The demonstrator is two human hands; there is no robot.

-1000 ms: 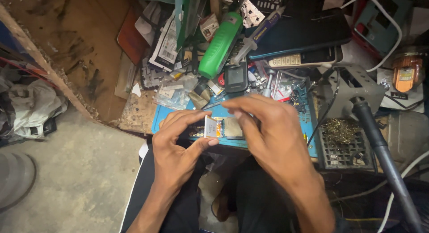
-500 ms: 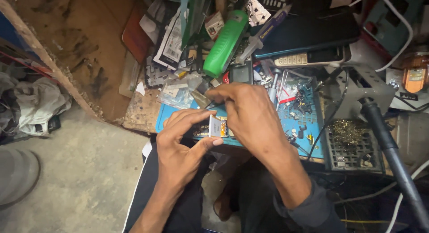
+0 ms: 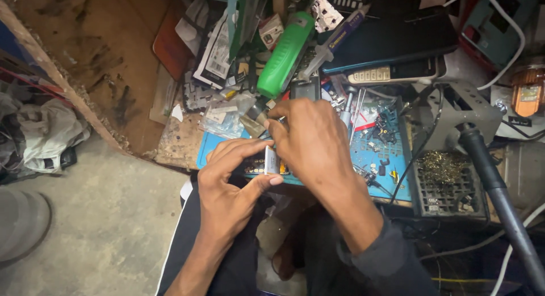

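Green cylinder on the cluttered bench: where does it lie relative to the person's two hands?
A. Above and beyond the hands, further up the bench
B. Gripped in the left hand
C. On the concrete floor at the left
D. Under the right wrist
A: the green cylinder lies slanted among the clutter, beyond the right hand and left hand, neither of which touches it.

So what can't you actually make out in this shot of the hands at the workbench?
- Small board, head view: mostly covered by the left hand and right hand; its parts are too small to tell.
- What the right hand's fingertips pinch: hidden behind its own knuckles.
- Green cylinder: its lower end is hidden behind the right hand.
- Black hose: cut off by the bottom right edge.
- Bits on the blue mat: too small to name.
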